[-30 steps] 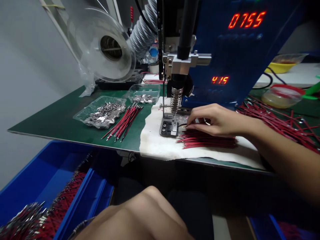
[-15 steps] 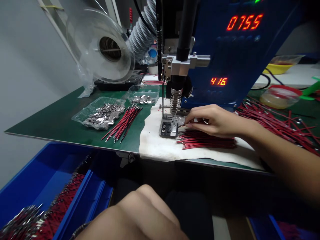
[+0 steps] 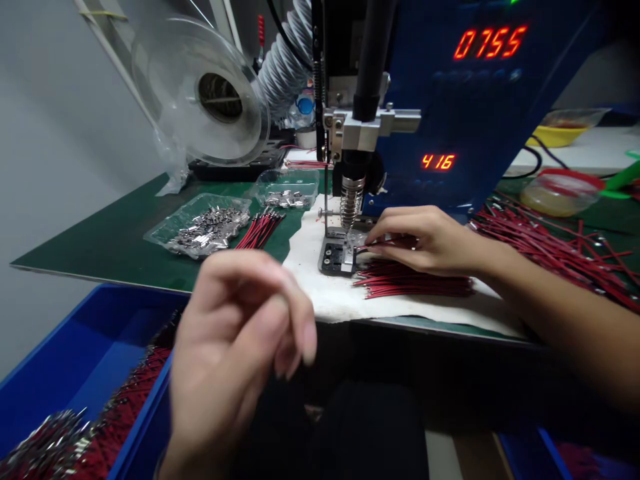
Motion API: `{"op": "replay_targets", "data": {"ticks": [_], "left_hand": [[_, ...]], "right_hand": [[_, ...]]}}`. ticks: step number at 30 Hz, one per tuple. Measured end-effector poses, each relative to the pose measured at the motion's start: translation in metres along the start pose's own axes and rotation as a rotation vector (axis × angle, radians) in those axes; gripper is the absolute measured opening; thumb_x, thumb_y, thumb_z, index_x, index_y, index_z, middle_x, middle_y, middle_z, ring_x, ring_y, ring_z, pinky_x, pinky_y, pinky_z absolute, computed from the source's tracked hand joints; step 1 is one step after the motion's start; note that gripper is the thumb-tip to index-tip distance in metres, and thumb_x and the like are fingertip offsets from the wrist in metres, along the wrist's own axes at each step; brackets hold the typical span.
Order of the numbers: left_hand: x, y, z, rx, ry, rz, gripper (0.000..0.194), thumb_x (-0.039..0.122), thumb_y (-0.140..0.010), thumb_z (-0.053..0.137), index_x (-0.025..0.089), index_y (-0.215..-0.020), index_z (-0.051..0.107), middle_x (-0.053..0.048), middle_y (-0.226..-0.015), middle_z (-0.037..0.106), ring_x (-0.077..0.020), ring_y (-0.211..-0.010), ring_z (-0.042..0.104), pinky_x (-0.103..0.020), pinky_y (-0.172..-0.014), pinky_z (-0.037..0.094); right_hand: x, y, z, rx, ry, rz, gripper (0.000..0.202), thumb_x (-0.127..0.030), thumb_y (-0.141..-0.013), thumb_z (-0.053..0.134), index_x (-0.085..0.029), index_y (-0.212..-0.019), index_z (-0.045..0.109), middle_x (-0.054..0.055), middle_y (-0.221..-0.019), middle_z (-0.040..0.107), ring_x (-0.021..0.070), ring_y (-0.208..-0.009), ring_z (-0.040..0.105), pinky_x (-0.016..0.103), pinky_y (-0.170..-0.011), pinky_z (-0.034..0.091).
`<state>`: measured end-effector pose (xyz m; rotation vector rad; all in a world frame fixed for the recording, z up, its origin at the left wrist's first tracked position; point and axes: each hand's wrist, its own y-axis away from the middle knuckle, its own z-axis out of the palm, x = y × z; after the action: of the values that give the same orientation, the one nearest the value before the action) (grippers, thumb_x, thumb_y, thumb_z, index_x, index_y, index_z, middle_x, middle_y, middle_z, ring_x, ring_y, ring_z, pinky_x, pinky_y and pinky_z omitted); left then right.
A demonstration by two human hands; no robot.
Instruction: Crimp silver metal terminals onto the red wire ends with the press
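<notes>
Beside the small metal fixture (image 3: 339, 256) at the foot of the machine, my right hand (image 3: 425, 240) pinches a red and black wire. The wire's end reaches to the fixture; most of its length is hidden by the fingers. Under that hand lies a bundle of red and black wires (image 3: 415, 281) on a white cloth (image 3: 320, 300). My left hand (image 3: 240, 333) is raised in front of the table edge, slightly blurred, fingers curled and thumb against them. Nothing shows in it. The machine's spring-wrapped tip (image 3: 352, 203) stands just above the fixture.
A clear tray of small metal parts (image 3: 210, 227) stands at left, a second clear tray (image 3: 287, 197) behind it. Near them lies another bundle of wires (image 3: 260, 228). Loose wires (image 3: 555, 247) spread at right. A blue bin (image 3: 95, 340) sits lower left.
My left hand has come up from low over the lap to the table edge, now covering part of the left wire bundle. My right hand has barely moved, staying at the fixture.
</notes>
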<state>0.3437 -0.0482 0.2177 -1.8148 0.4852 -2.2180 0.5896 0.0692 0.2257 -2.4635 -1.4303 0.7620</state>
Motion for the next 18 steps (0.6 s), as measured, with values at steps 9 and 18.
{"op": "replay_targets", "data": {"ticks": [9,18], "left_hand": [[-0.052,-0.053,0.008,0.216,-0.018,-0.121,0.025,0.033,-0.079,0.071,0.016,-0.092,0.058,-0.003,-0.078,0.066,-0.0011,-0.038,0.031,-0.018,-0.034,0.023],[-0.070,-0.070,0.019,0.305,-0.015,-0.108,0.022,0.035,-0.074,0.076,0.016,-0.079,0.067,-0.005,-0.078,0.067,-0.0070,-0.054,0.052,-0.019,-0.042,0.036]], "right_hand": [[-0.003,-0.002,0.011,0.146,0.031,-0.005,0.017,-0.023,-0.092,0.055,-0.013,-0.096,0.067,0.007,-0.087,0.063,0.0115,-0.075,0.057,0.024,-0.068,0.045],[-0.005,-0.003,0.022,0.205,0.041,0.054,0.016,-0.021,-0.090,0.056,-0.012,-0.096,0.068,0.007,-0.089,0.068,0.0124,-0.076,0.060,0.024,-0.068,0.046]]}}
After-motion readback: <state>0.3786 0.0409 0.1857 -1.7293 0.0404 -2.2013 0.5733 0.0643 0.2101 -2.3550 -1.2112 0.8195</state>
